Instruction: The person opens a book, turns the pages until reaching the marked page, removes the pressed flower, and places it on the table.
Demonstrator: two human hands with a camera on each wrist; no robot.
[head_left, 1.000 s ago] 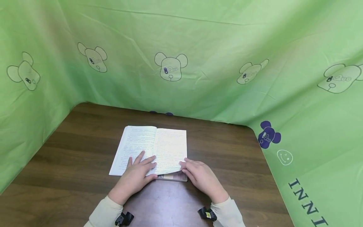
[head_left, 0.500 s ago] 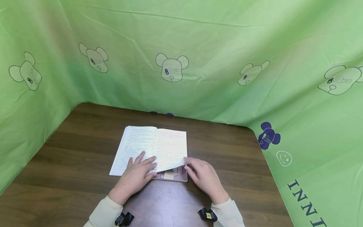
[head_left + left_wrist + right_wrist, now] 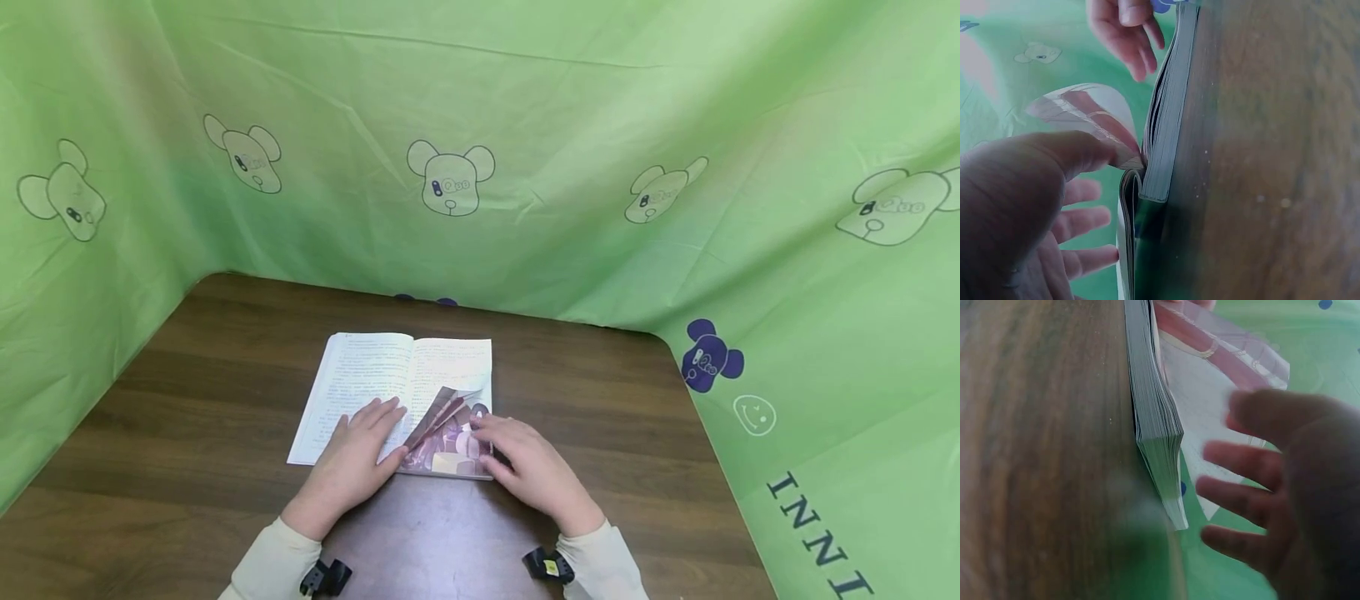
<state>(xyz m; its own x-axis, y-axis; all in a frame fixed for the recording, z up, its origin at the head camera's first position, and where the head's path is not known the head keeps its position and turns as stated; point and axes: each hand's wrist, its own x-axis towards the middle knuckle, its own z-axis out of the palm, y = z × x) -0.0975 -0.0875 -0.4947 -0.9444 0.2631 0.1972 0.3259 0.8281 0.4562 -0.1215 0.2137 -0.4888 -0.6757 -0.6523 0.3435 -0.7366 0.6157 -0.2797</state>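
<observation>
An open book (image 3: 367, 367) lies on the wooden table, with printed text on its left page. One right-hand page (image 3: 442, 410) curls up and over toward the spine, its underside coloured. Beneath it a pink and purple illustrated page (image 3: 455, 460) shows. My left hand (image 3: 351, 460) rests on the left page with fingers extended, thumb at the spine by the base of the curling page (image 3: 1094, 112). My right hand (image 3: 531, 465) hovers at the book's lower right edge, fingers spread and slightly bent, holding nothing. In the right wrist view, its fingertips (image 3: 1219, 487) point toward the page block (image 3: 1155, 403).
A brown wooden table (image 3: 600, 400) surrounds the book on every side. Green fabric (image 3: 555, 233) with bear drawings hangs along the back and both sides. Black wrist cameras (image 3: 550, 567) sit at the ends of the pale sleeves (image 3: 603, 562).
The right page's lower corner has lifted and curled over leftward, uncovering the illustrated page. My right fingers have let go of its edge. My left hand stays on the left page.
</observation>
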